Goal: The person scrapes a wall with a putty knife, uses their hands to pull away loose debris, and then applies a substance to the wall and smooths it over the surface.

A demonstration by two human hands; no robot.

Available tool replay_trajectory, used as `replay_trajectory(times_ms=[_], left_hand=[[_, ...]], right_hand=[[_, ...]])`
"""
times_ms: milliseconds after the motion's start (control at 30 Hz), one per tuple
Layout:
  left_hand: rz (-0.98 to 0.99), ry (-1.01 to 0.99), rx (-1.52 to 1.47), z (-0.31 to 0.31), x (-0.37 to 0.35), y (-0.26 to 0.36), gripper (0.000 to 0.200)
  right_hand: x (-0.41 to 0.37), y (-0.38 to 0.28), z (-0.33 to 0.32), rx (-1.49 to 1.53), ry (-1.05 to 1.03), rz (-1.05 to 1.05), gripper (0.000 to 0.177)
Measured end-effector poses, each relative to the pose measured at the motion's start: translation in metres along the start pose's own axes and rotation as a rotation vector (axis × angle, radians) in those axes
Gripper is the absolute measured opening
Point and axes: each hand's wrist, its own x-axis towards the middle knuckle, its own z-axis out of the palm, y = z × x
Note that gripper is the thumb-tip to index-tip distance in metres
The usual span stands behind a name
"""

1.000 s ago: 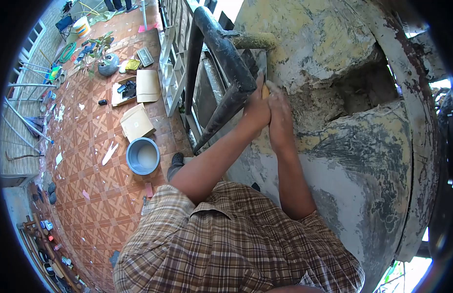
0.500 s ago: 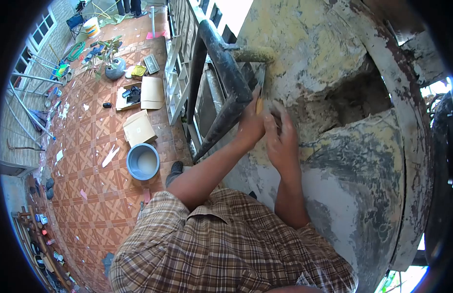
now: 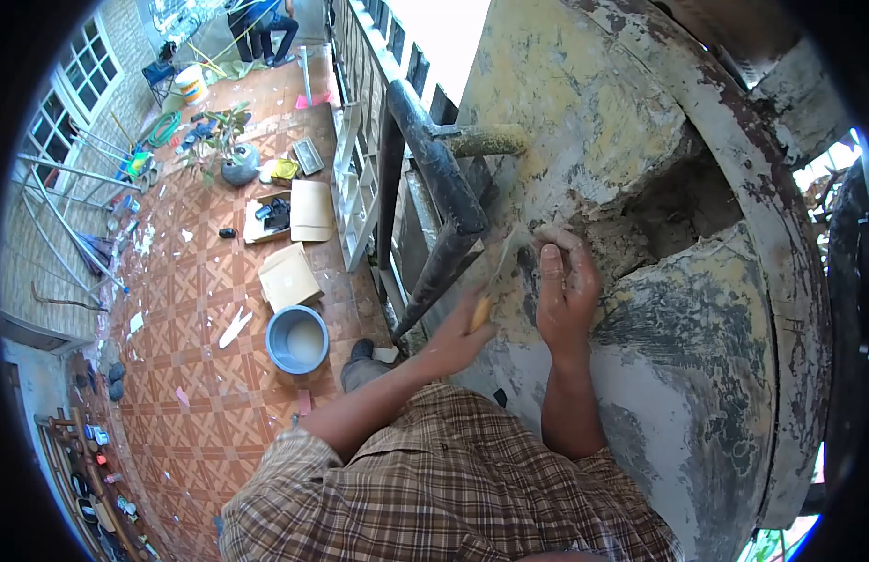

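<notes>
My left hand [image 3: 456, 339] is closed round the yellow handle of a scraper [image 3: 481, 313], whose thin blade points up and away toward the worn wall surface [image 3: 603, 122]. My right hand [image 3: 567, 295] is raised to the right of the blade, its fingers loosely bent and apart from the thumb. Nothing shows clearly between those fingers. Close by, a rough broken hole [image 3: 692, 201] exposes brown material inside the yellow and grey patchy surface. Left of the blade, a dark metal railing [image 3: 444, 183] joins the wall by a short bar.
On the tiled floor [image 3: 186, 328] stand a blue bucket [image 3: 297, 365] of pale liquid, an opened box [image 3: 308, 211] and a cardboard piece [image 3: 289, 278]. A potted plant [image 3: 240, 167] and a white bucket [image 3: 192, 84] are farther off. Another person's legs [image 3: 266, 37] show at the top.
My left hand has drawn back down and left with the scraper, away from the railing corner. My right hand has shifted slightly right and down. The view has tilted a little.
</notes>
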Motion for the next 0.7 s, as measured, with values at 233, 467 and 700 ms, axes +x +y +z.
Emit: replay_trajectory(times_ms=[233,467,700], left_hand=[[-0.12,-0.182,0.208,-0.147,-0.059,0.065,0.046],[0.124,0.322,0.082,-0.262,-0.019,0.098,0.025],[0.349,0.367,0.143,-0.345,0.091,0.1,0.028]], right_hand=[[-0.005,-0.008,0.012,0.074,-0.117,-0.002,0.021],[-0.013,-0.011,0.058,-0.017,-0.011,-0.102,0.031],[0.002,-0.028,0.097,-0.066,0.16,-0.013,0.036]])
